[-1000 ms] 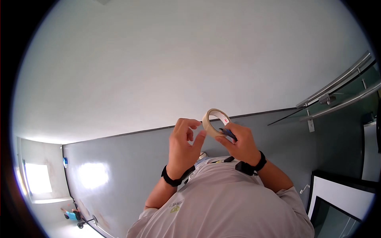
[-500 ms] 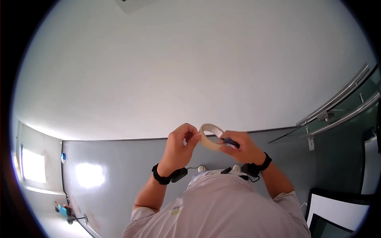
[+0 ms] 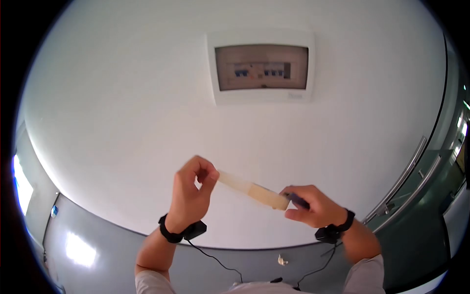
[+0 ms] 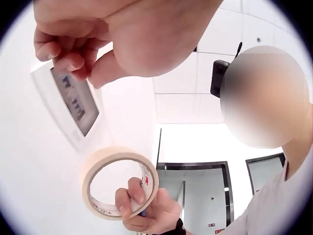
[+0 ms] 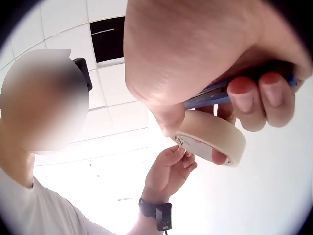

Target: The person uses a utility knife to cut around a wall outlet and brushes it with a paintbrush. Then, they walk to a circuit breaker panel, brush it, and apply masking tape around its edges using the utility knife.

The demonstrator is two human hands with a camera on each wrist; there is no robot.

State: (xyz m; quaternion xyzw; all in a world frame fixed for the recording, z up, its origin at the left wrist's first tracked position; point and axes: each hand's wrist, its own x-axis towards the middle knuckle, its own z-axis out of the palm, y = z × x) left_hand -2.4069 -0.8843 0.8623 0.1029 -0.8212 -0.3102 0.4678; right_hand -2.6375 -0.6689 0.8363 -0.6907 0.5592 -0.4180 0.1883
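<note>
My left hand (image 3: 193,196) pinches the free end of a strip of masking tape (image 3: 234,181) between thumb and fingertips. The strip runs taut down to the cream tape roll (image 3: 268,197), seen nearly edge-on in the head view. My right hand (image 3: 320,208) grips the roll, with fingers through its ring in the left wrist view. That same hand also holds a blue utility knife (image 5: 210,100) against the palm, partly hidden by the fingers. In the left wrist view the roll's white core (image 4: 146,181) shows red print.
A white breaker box (image 3: 211,68) with a tinted cover is on the white wall ahead, above my hands. Metal handrails (image 3: 416,161) and a glass panel stand at the right. The grey floor (image 3: 122,250) lies below; cables hang from both wrist cameras.
My left hand has taken hold of the tape end and moved left, drawing out a strip from the roll. The head view has tilted up, bringing the breaker box into sight.
</note>
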